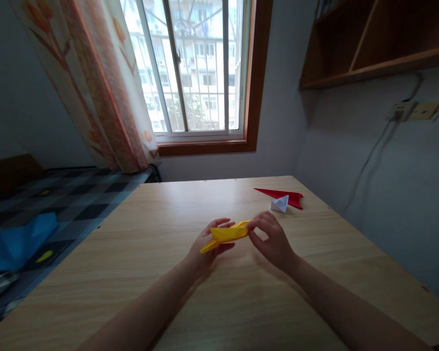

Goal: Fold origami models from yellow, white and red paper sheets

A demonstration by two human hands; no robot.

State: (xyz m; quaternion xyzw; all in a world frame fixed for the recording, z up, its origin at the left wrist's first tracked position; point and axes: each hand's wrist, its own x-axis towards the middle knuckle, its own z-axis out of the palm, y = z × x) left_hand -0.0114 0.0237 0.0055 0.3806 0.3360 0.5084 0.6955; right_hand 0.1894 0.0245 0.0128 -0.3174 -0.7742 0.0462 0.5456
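A yellow folded-paper piece [226, 234], long and pointed like a small boat, is held between my two hands above the wooden table. My left hand [208, 243] cups it from the left and below, with the fingers behind it and the thumb side partly hidden. The thumb and fingertips of my right hand [272, 239] pinch its right end. Beyond my right hand, a small white folded-paper piece [280, 204] sits on the table. Right behind it lies a flat red folded-paper piece [285, 195] with a long point toward the left.
The pale wooden table [161, 292] reaches to the wall under the window. At left, a checked bed [84, 195] bears a blue paper-like item [22, 241]. A curtain [98, 87] hangs beside the window, and a wooden shelf [373, 68] juts out at upper right.
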